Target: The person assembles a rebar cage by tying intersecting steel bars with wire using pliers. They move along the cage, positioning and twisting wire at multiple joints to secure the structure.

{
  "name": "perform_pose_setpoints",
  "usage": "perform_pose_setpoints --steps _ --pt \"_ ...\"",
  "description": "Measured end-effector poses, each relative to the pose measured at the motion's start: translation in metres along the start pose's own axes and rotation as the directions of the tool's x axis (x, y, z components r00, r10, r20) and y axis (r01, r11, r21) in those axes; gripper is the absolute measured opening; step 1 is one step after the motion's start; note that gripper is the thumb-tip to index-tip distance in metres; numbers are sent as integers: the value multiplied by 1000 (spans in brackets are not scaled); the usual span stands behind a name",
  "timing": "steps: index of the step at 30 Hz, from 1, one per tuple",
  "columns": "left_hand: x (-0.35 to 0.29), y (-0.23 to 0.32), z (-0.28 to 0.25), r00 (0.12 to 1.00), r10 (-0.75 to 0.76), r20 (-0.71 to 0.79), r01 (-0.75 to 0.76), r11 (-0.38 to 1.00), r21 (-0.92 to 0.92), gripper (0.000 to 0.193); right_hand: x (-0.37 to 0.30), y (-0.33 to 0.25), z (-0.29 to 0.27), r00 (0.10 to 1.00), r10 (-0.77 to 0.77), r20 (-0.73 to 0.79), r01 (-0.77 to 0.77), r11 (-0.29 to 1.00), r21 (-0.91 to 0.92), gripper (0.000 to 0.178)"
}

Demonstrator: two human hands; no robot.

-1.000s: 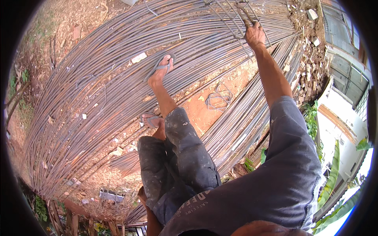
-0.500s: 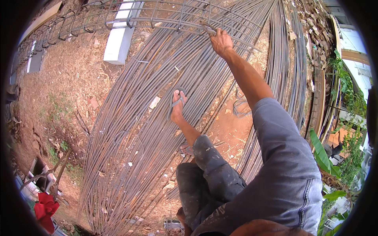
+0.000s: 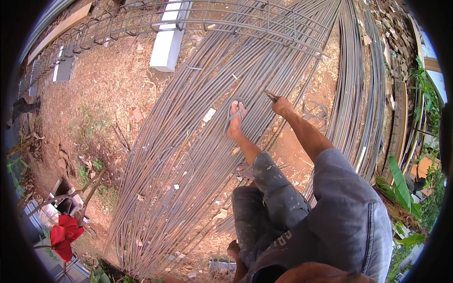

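Observation:
My right hand is closed around a pair of dark pincers, whose jaws point up and left over the steel bars. Beyond them runs a rebar cage of long rods with square stirrups, across the top of the view. The pincers are apart from the cage. Low by my dark trousers, my left hand shows only in part; its fingers are too unclear to read. Beneath me spreads a wide bundle of rusty steel bars, with my sandalled foot on it.
A white block lies under the cage. More bars run along the right, with loose bent stirrups beside them. Rubble and a plank lie further right. A red flower stands at lower left.
My right hand has drawn back from the rebar cage toward me, bringing the pincers away from its rods. The whole view has shifted slightly, so the scene sits further right.

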State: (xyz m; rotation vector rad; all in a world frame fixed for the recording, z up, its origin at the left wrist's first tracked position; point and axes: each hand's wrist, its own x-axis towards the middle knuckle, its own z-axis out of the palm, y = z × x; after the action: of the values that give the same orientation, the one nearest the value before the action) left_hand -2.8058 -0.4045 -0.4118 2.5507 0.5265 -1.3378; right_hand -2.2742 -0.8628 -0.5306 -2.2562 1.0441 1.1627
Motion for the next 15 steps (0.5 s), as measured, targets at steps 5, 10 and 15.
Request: perform_pose_setpoints --steps 5,10,15 --pt "-6 46 -76 981 6 -192 -20 997 -72 19 -14 34 40 982 -145 -118 103 947 -304 52" --pt "1 81 -131 840 -306 -449 -92 733 -674 25 -104 87 72 904 -410 -119 402 911 -87 37" --pt "-31 127 -237 837 -426 -343 -226 301 -926 24 -290 24 58 556 -826 -97 816 564 -129 29"
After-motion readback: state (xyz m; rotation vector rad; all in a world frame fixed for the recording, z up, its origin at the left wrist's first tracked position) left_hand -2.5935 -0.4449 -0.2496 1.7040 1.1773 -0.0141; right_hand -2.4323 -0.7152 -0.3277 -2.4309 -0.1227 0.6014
